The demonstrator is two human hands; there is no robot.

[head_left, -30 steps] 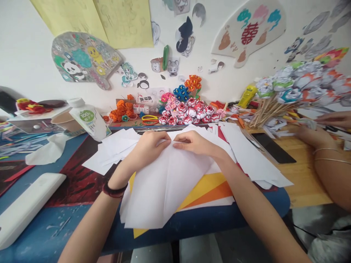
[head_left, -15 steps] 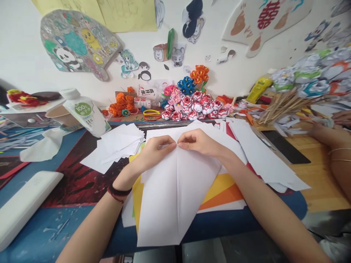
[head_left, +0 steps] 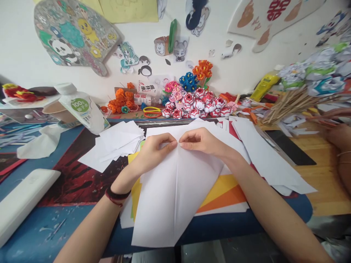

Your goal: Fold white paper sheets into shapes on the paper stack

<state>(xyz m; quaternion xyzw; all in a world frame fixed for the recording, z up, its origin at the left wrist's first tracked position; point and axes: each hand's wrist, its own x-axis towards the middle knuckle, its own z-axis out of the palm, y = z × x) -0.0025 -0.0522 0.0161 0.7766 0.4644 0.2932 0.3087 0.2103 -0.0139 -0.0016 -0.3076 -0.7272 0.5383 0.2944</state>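
Note:
A large white sheet of paper (head_left: 161,204) with a crease down its middle lies before me, its near end reaching past the table's front edge. My left hand (head_left: 157,149) pinches the far end of the sheet, just left of the crease. Close beside it, my right hand (head_left: 201,142) pinches the same end on the right. The fingertips of both hands are nearly touching. Under the sheet rest yellow paper (head_left: 223,184) and orange paper (head_left: 226,202), with more white sheets behind.
White paper pieces (head_left: 120,140) lie at left, long white strips (head_left: 263,157) at right. A leaning bottle (head_left: 82,109), a white power bank-like block (head_left: 27,201) and red-white paper flowers (head_left: 197,104) stand around. Another person's hand (head_left: 340,135) shows at the far right, near wooden sticks (head_left: 285,106).
The view has shifted slightly. The near end of the white sheet has swung a little to the left, while both hands keep their pinch at the far end.

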